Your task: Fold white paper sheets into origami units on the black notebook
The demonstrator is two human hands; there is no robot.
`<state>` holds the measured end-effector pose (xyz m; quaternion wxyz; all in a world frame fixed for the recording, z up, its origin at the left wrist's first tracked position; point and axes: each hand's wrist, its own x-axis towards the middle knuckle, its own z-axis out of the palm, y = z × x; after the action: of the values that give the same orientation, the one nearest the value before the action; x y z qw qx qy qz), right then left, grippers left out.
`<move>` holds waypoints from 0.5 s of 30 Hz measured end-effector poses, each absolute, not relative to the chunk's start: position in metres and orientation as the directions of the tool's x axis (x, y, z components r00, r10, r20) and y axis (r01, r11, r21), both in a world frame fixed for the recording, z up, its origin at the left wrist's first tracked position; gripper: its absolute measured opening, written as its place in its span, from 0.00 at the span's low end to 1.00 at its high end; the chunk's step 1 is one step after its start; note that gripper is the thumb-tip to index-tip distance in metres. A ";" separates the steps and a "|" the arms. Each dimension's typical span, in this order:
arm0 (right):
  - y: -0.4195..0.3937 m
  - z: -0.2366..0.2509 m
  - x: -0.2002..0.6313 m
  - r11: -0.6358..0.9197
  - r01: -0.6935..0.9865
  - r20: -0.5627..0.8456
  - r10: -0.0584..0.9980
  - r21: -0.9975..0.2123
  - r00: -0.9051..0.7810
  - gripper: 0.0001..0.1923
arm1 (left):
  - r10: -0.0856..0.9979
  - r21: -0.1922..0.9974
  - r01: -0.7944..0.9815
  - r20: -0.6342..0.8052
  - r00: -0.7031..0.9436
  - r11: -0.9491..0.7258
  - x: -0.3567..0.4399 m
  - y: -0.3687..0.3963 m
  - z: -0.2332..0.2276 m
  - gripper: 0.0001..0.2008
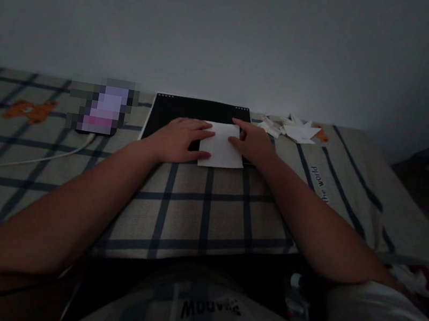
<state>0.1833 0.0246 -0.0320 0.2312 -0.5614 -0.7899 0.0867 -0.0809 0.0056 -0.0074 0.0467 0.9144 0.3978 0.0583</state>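
Note:
A square of white paper (222, 148) lies partly on a black spiral-holed pad (194, 109), its near edge reaching over the pad's front edge. My left hand (179, 138) rests on the pad, fingers spread, with fingertips and thumb touching the paper's left side. My right hand (256, 142) is at the paper's right side. Its thumb tip is on the sheet and its index finger stretches out above it, apart from the thumb. The other fingers of that hand are mostly hidden.
Folded white paper pieces (293, 128) lie right of the pad. To the left is a phone (104, 108), its screen blurred, with a white cable (52, 157) plugged in. A checked cloth (185, 215) covers the table, which meets a grey wall (226, 32) behind.

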 end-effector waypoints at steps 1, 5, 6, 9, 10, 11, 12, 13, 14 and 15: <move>0.025 -0.032 0.183 0.366 0.841 0.265 0.924 -0.399 -0.276 0.34 | 0.735 0.126 0.725 0.061 0.675 -0.677 -0.081 0.005 -0.007 0.37; 0.023 -0.029 0.182 0.454 0.804 0.274 0.888 -0.385 -0.370 0.38 | 0.732 0.109 0.725 0.044 0.680 -0.680 -0.080 0.002 -0.006 0.38; 0.022 -0.028 0.182 0.478 0.792 0.288 0.874 -0.379 -0.390 0.39 | 0.731 0.108 0.724 0.042 0.681 -0.681 -0.080 0.002 -0.006 0.39; 0.021 -0.027 0.180 0.526 0.766 0.337 0.844 -0.369 -0.417 0.40 | 0.729 0.107 0.722 0.039 0.684 -0.684 -0.080 0.001 -0.006 0.40; 0.021 -0.027 0.180 0.534 0.763 0.350 0.838 -0.365 -0.419 0.40 | 0.727 0.107 0.721 0.037 0.685 -0.685 -0.080 0.002 -0.006 0.40; 0.021 -0.027 0.180 0.538 0.761 0.357 0.834 -0.361 -0.420 0.41 | 0.725 0.106 0.719 0.037 0.687 -0.687 -0.081 0.002 -0.006 0.39; 0.021 -0.028 0.180 0.540 0.761 0.359 0.833 -0.359 -0.422 0.41 | 0.723 0.105 0.717 0.038 0.690 -0.689 -0.081 0.002 -0.006 0.39; 0.021 -0.028 0.180 0.540 0.761 0.357 0.833 -0.358 -0.423 0.41 | 0.721 0.104 0.715 0.041 0.691 -0.691 -0.081 0.002 -0.007 0.39; 0.021 -0.028 0.180 0.539 0.762 0.353 0.834 -0.359 -0.423 0.41 | 0.720 0.104 0.713 0.043 0.693 -0.693 -0.081 0.002 -0.007 0.39; 0.021 -0.028 0.180 0.538 0.762 0.350 0.835 -0.360 -0.424 0.42 | 0.717 0.107 0.710 0.047 0.695 -0.696 -0.081 0.003 -0.007 0.39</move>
<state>0.1796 0.0206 -0.0276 0.2496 -0.4752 -0.8406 0.0731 -0.0807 0.0026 -0.0073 0.0401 0.9198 0.3881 0.0427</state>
